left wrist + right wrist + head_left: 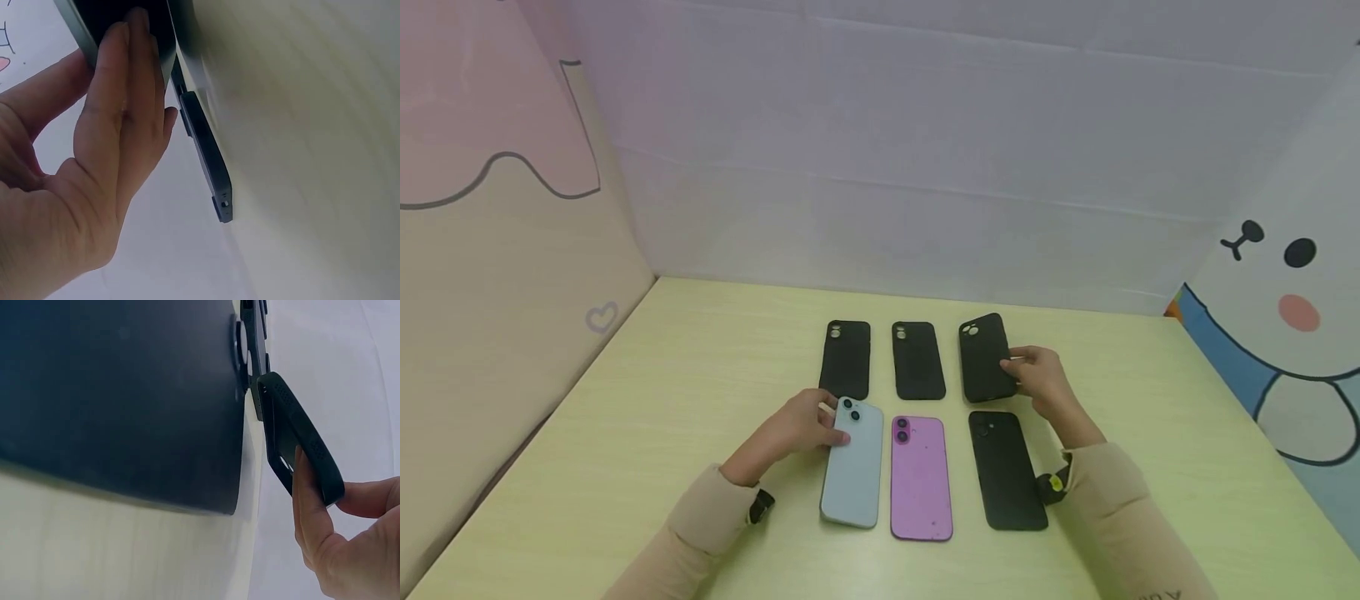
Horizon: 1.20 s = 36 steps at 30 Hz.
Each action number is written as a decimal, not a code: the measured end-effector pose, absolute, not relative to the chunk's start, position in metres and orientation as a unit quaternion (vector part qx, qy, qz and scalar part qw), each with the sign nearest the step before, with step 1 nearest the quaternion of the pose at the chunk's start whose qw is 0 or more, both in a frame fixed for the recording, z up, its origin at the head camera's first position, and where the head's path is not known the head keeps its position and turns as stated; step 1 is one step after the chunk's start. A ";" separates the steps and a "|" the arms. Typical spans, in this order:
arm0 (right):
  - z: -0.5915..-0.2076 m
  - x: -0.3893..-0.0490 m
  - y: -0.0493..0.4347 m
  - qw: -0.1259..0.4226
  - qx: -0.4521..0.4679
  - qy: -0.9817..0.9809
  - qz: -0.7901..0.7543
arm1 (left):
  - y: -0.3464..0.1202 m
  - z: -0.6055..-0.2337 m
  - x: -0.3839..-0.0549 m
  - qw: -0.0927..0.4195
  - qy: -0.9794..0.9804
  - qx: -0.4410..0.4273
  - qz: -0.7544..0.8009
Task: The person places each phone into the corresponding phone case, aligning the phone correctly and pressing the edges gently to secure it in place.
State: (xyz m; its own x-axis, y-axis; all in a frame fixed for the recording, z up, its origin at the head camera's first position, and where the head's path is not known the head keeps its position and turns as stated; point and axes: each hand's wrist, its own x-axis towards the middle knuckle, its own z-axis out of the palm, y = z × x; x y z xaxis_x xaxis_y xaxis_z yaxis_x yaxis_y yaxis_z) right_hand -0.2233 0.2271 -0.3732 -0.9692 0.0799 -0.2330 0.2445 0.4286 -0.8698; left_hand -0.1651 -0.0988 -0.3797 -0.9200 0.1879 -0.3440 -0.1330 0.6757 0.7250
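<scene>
My left hand pinches the light blue phone by its upper left edge, thumb on the back and fingers under the screen side. In the left wrist view the fingers of that hand lie against the dark screen. With my right hand I grip a black phone case at its right edge. The right wrist view shows this case tilted up, fingers inside and thumb outside. A purple phone and a black phone lie camera side up between and below the hands.
Two more black phone cases, the left one and the middle one, lie in the back row on the pale wooden table. A white sheet stands behind the table, with printed panels on both sides.
</scene>
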 end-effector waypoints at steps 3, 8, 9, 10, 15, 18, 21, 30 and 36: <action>-0.372 -0.221 0.227 0.077 0.094 0.840 -0.528 | -0.100 -0.380 -0.166 0.210 0.873 0.010 0.441; -0.372 -0.218 0.228 0.074 0.093 0.839 -0.532 | -0.102 -0.383 -0.167 0.212 0.856 0.011 0.472; -0.372 -0.217 0.228 0.073 0.092 0.839 -0.531 | -0.103 -0.383 -0.167 0.210 0.856 0.011 0.473; -0.372 -0.217 0.228 0.073 0.091 0.840 -0.530 | -0.103 -0.384 -0.167 0.207 0.855 0.009 0.476; -0.372 -0.215 0.230 0.070 0.083 0.846 -0.522 | -0.105 -0.384 -0.168 0.196 0.854 -0.001 0.483; -0.372 -0.214 0.231 0.068 0.083 0.847 -0.520 | -0.106 -0.382 -0.168 0.194 0.854 -0.002 0.482; -0.372 -0.214 0.232 0.067 0.085 0.846 -0.522 | -0.106 -0.380 -0.168 0.192 0.855 -0.002 0.481; -0.369 -0.209 0.235 0.071 0.081 0.840 -0.531 | -0.107 -0.376 -0.170 0.189 0.855 -0.003 0.483; -0.366 -0.207 0.236 0.070 0.077 0.840 -0.532 | -0.110 -0.375 -0.174 0.186 0.841 0.010 0.508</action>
State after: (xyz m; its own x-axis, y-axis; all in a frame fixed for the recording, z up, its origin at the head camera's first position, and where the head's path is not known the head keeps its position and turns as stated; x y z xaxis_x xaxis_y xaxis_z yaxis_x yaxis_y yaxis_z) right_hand -0.2067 0.2361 -0.3655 -0.9783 0.0539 -0.1999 0.2037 0.4225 -0.8832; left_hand -0.1742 -0.1104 -0.3750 -0.9302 0.2068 -0.3032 -0.1723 0.4833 0.8583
